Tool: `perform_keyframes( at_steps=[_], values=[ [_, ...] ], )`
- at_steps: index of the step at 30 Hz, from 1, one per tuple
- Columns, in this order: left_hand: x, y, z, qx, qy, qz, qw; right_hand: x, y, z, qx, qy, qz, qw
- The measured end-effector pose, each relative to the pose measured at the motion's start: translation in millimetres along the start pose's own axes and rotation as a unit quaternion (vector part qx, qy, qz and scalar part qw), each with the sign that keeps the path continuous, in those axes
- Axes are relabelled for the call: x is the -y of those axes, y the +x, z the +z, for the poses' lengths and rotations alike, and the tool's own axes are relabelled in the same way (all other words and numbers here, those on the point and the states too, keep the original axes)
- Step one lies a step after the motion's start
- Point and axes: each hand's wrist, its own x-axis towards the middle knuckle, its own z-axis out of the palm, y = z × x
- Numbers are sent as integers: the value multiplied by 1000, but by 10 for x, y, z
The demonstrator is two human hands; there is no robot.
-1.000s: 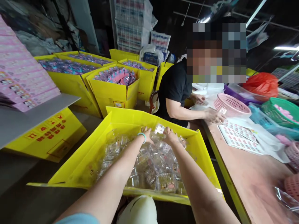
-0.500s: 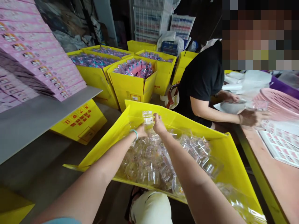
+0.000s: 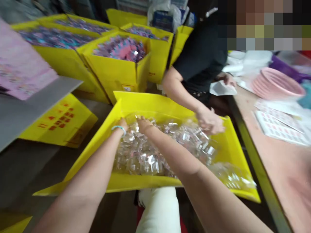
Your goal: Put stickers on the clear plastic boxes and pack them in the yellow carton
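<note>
Yellow boxes stand all around. Both hands, left hand and right hand, dig into clear packs in the big yellow bin; too blurry to tell their grip.

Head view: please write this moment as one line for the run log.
left hand: in packs | right hand: in packs | bin: yellow | co-worker's hand: over bin | grips: unclear, blurred

Packing workshop: rows of yellow cartons full of packaged goods, pink baskets and sticker sheets on the counter.
</note>
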Motion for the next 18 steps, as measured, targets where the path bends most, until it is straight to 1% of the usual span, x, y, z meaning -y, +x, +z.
perform_keyframes(
  at_steps=[1, 3, 5, 6, 7, 8, 9, 10, 11, 12, 13, 14, 15, 16, 18],
  values=[
    [-89, 42, 3, 42, 24, -10, 999, -28, -218, -70, 14, -1, -11, 1000],
    [-317, 101, 6, 130, 67, -1, 989, -164, -756, -232, 41, 6, -44, 998],
    [-599, 47, 19, 207, 93, 36, 973, -435, -1418, -395, 48, 18, -80, 996],
    [-754, -39, 41, 253, 95, 63, 961, -627, -1775, -465, 50, 24, -89, 995],
    [-915, -161, 82, 312, 84, 97, 941, -855, -2130, -521, 41, 30, -94, 994],
    [-1083, -311, 147, 375, 62, 135, 915, -1111, -2468, -561, 5, 42, -73, 996],
    [-1254, -478, 238, 447, 25, 177, 876, -1384, -2772, -583, -51, 36, -22, 998],
    [-1428, -649, 353, 504, -19, 216, 836, -1660, -3034, -585, -96, 15, 31, 995],
    [-1601, -813, 489, 519, -52, 239, 819, -1922, -3245, -571, -97, -6, 73, 993],
    [-1770, -962, 638, 495, -75, 251, 828, -2155, -3406, -541, -80, -20, 114, 990],
    [-1932, -1092, 794, 458, -79, 264, 845, -2351, -3518, -502, -54, -29, 150, 987],
    [-2083, -1201, 948, 427, -76, 275, 858, -2502, -3587, -459, -23, -35, 176, 984],
    [-2221, -1291, 1093, 409, -74, 280, 865, -2610, -3620, -420, 3, -36, 192, 981],
    [-2345, -1365, 1222, 404, -75, 281, 867, -2679, -3624, -391, 24, -36, 197, 979],
    [-2543, -1478, 1414, 396, -80, 269, 875, -2732, -3581, -380, 46, -37, 190, 980]
  ],
)
